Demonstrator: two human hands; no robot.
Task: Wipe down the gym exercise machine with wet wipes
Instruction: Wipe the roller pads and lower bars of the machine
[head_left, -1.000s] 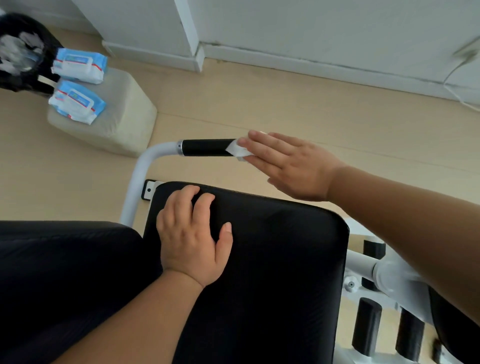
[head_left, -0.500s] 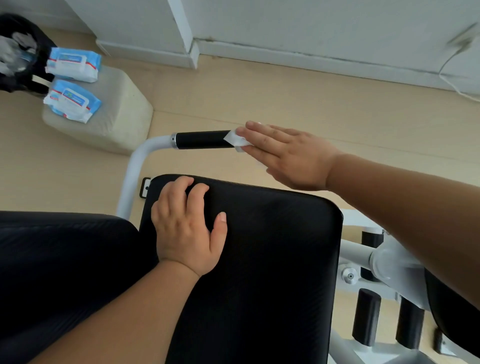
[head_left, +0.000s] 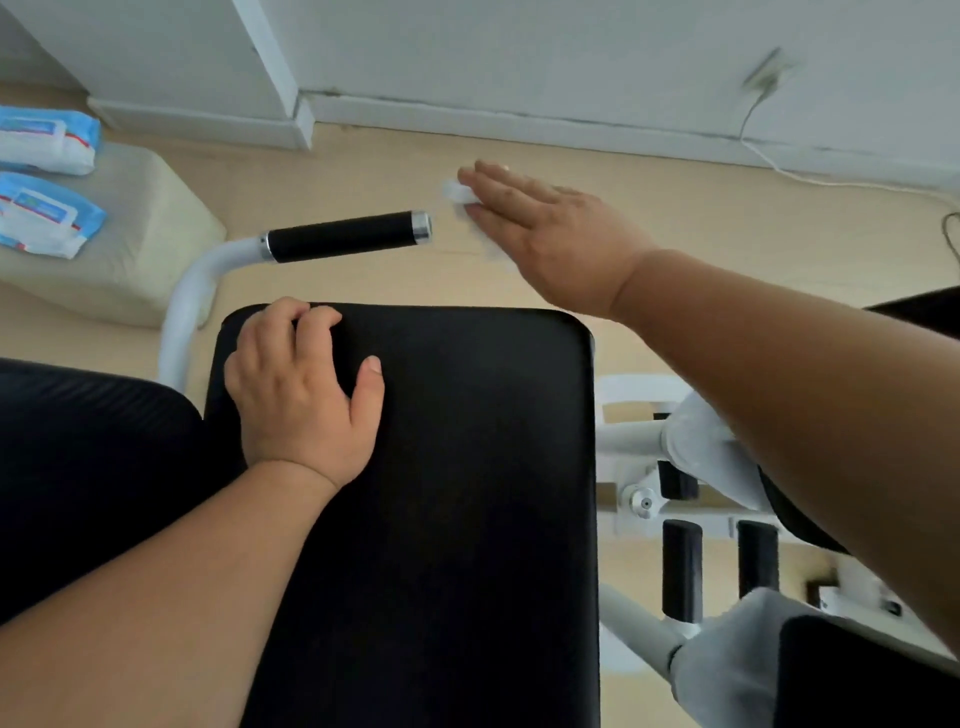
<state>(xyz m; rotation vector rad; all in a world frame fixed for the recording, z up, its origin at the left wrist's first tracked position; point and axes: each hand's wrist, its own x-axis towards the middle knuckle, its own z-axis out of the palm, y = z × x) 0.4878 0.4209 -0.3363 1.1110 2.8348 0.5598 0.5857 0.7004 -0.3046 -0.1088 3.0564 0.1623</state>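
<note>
1. Two blue-and-white wipe packs lie on a beige block (head_left: 140, 244) at the left edge: the far pack (head_left: 44, 137) and the near pack (head_left: 44, 215). Each has a white label panel with red trim, but the print is too blurred to read.
2. The frame's edge cuts off both packs. I cannot tell whether their flaps are open or what is inside.
3. The grip (head_left: 345, 236) is black with a chrome collar at each end. Its long axis runs left to right, and the capped free end points right. Its left end joins a white tube (head_left: 192, 291) that bends down beside the black pad (head_left: 467, 493).
4. The wet wipe (head_left: 460, 193) is a small crumpled white piece under the right hand (head_left: 550, 234), showing at the fingertips. It is over the floor (head_left: 363, 171), just past the grip's free end and not touching it.
5. The right hand is flat and palm down, with the fingers straight and pressed together. The thumb is hidden, so I cannot tell how the wipe is kept in place.
6. The left hand (head_left: 306, 395) rests on the pad's far left corner, with the fingers curled over the edge and the thumb spread out on top.
7. To the right of the pad are a white frame (head_left: 631, 434), a silver knob (head_left: 640, 501) and two upright black foam rollers (head_left: 681, 566).
</note>
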